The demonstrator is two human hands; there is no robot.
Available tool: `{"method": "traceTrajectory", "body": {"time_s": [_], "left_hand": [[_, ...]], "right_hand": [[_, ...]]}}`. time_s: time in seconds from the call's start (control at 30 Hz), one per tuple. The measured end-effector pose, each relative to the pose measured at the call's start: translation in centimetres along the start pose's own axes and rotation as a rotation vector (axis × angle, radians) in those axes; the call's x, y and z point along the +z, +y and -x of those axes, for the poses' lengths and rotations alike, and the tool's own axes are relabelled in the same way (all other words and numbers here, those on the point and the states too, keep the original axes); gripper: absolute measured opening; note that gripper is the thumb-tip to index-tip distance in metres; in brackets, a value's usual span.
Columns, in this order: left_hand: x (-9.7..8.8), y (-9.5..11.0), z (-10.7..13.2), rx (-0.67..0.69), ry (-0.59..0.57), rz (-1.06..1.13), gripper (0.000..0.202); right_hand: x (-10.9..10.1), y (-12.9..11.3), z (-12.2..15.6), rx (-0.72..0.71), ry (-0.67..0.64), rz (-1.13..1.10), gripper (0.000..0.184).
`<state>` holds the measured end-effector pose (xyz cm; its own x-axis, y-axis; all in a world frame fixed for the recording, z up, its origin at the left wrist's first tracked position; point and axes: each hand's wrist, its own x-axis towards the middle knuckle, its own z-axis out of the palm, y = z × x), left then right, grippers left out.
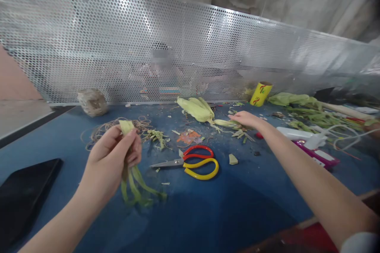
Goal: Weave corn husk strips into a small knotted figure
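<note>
My left hand (115, 148) is closed around a cut corn husk (127, 126). Its square end sticks up above the fingers, and green husk strips (138, 187) hang below, slightly blurred. My right hand (245, 119) reaches out with fingers extended, over a small pile of husk scraps (242, 132). Just left of it lies a tied corn husk bundle (198, 110) with a twisted tail. Between my hands rest scissors (200, 162) with one red and one yellow handle, blades pointing left. Whether the right fingertips touch the scraps is unclear.
Tangled twine (103, 130) lies behind my left hand. A black phone (29, 189) is at the left. At the right are a purple-and-white glue gun (317, 156) with a cord, a yellow roll (261, 93) and more husks (297, 99). A perforated metal screen (184, 47) borders the table.
</note>
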<state>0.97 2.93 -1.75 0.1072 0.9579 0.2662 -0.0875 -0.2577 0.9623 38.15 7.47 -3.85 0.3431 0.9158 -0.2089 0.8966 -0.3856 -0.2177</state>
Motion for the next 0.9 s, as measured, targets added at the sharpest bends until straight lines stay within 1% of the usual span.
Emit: {"method": "traceTrajectory", "body": {"time_s": [0.07,0.1,0.13,0.17,0.23,0.3,0.37,0.4,0.43,0.5,0.57,0.67,0.73,0.83,0.9], "left_hand": [[0.3,0.2,-0.8,0.059,-0.078,-0.223,0.020],[0.8,0.4,-1.5,0.107,-0.134,-0.394,0.019],[1.5,0.5,-2.4,0.143,-0.259,-0.606,0.019],[2.7,0.6,-3.4,0.234,-0.387,-0.831,0.024],[5.9,0.2,-5.8,0.482,-0.611,-1.290,0.022],[10.0,-1.0,-8.0,0.552,-0.701,-1.384,0.018],[14.0,-2.8,-10.0,0.599,-0.785,-1.434,0.023],[15.7,-3.8,-10.9,0.616,-0.821,-1.458,0.029],[17.0,-4.7,-11.7,0.630,-0.846,-1.477,0.032],[18.8,-6.4,-13.1,0.656,-0.878,-1.509,0.031],[19.6,-7.6,-14.3,0.651,-0.901,-1.546,0.032],[19.7,-9.0,-15.4,0.626,-0.913,-1.574,0.033],[19.5,-9.7,-15.9,0.601,-0.923,-1.573,0.033],[19.2,-10.5,-16.6,0.560,-0.913,-1.541,0.033],[18.9,-10.6,-17.0,0.537,-0.896,-1.489,0.033]], "right_hand": [[-0.2,-0.3,0.5,-0.060,-0.031,0.010,0.033],[-0.4,-0.5,0.6,-0.085,-0.040,0.025,0.034],[-0.5,-0.7,0.7,-0.105,-0.043,0.046,0.035],[-0.7,-1.0,0.7,-0.121,-0.043,0.072,0.035],[-1.0,-1.8,0.6,-0.141,-0.034,0.136,0.031],[-1.2,-2.6,0.4,-0.150,-0.013,0.210,0.026],[-1.4,-3.3,0.4,-0.150,0.027,0.292,0.026],[-1.4,-3.5,0.5,-0.149,0.051,0.335,0.027],[-1.4,-3.6,0.6,-0.150,0.077,0.377,0.028],[-1.4,-3.7,0.8,-0.159,0.128,0.458,0.029],[-1.1,-3.6,1.2,-0.180,0.177,0.529,0.028],[-0.3,-3.6,2.2,-0.240,0.248,0.607,0.014],[-0.1,-3.5,3.3,-0.289,0.289,0.639,0.024],[-1.1,-2.0,5.9,-0.332,0.368,0.660,0.028],[-2.5,-0.1,7.6,-0.299,0.454,0.650,0.029]]}}
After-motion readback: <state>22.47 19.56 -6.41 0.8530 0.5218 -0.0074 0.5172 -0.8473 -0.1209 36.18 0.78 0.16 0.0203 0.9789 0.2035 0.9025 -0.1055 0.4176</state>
